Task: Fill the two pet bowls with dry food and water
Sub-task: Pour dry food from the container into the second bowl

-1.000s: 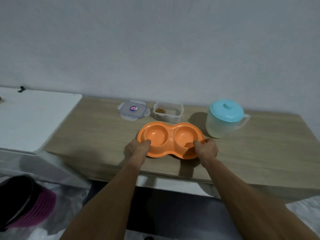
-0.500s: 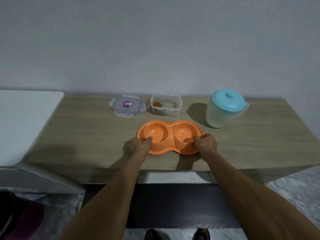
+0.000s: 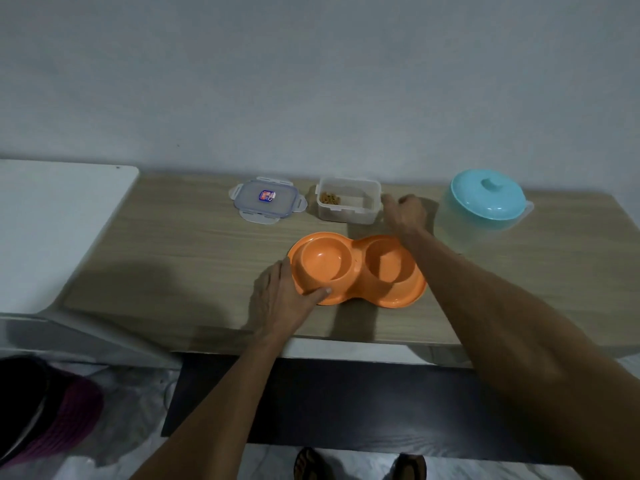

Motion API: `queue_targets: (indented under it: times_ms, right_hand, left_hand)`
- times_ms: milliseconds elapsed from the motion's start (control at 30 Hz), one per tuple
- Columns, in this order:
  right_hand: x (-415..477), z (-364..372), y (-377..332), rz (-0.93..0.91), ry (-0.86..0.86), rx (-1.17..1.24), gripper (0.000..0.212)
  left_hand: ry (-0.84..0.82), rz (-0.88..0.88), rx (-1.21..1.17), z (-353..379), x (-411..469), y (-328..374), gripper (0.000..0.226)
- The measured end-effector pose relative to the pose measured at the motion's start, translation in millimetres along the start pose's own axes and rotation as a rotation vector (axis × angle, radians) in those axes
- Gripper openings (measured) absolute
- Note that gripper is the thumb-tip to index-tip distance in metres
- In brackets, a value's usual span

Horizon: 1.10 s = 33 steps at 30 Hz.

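Note:
An orange double pet bowl (image 3: 356, 268) lies on the wooden table (image 3: 194, 258); both of its cups look empty. My left hand (image 3: 284, 296) grips its left rim, thumb on top. My right hand (image 3: 403, 211) reaches over the bowl and is at the right end of a clear food container (image 3: 348, 204), fingers curled; contact is hard to tell. A little brown dry food lies in the container's left end. A translucent water jug with a teal lid (image 3: 486, 202) stands at the far right.
The container's clear lid (image 3: 266, 200) lies flat to its left. A white surface (image 3: 52, 220) adjoins the table on the left. A dark and purple object (image 3: 45, 410) sits on the floor at lower left. My sandalled feet (image 3: 360, 465) show below the table edge.
My right hand left the bowl's right rim and moved back to the food container. My left hand stays on the left rim. The camera tilted slightly downward.

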State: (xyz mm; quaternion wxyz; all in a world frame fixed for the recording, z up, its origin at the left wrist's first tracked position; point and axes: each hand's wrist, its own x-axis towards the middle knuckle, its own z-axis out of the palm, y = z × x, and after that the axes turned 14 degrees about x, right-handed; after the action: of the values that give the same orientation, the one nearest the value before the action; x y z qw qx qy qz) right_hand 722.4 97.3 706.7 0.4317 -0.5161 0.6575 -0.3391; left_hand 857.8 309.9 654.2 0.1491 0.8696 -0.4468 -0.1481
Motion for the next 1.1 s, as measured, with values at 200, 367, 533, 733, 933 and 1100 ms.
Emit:
queue_targets:
  times_ms: [200, 367, 533, 733, 933, 1100]
  right_hand:
    - [39.1, 27.1, 10.5, 0.121, -0.087, 0.020, 0.053]
    - [39.2, 23.5, 11.7, 0.218, -0.167, 0.231, 0.030]
    - [7.4, 10.5, -9.0, 0.268, -0.201, 0.400, 0.013]
    - [-9.0, -6.3, -12.0, 0.241, -0.229, 0.542, 0.013]
    - [-36.4, -26.6, -6.0, 0.015, -0.278, 0.448, 0.029]
    - [-59.6, -40.8, 1.7, -0.216, -0.297, 0.260, 0.025]
  left_hand:
    - [-0.008, 0.071, 0.158, 11.3, -2.2, -4.5, 0.103]
    - [0.024, 0.068, 0.238, 18.0, -0.3, -6.0, 0.096]
    - [0.007, 0.032, 0.258, 18.8, 0.2, -0.6, 0.094]
    - [-0.028, 0.006, 0.244, 16.0, 2.2, 2.6, 0.093]
    - [-0.062, -0.004, 0.230, 13.6, 3.2, 4.0, 0.093]
    - [-0.078, -0.003, 0.244, 11.8, 3.4, 6.2, 0.091]
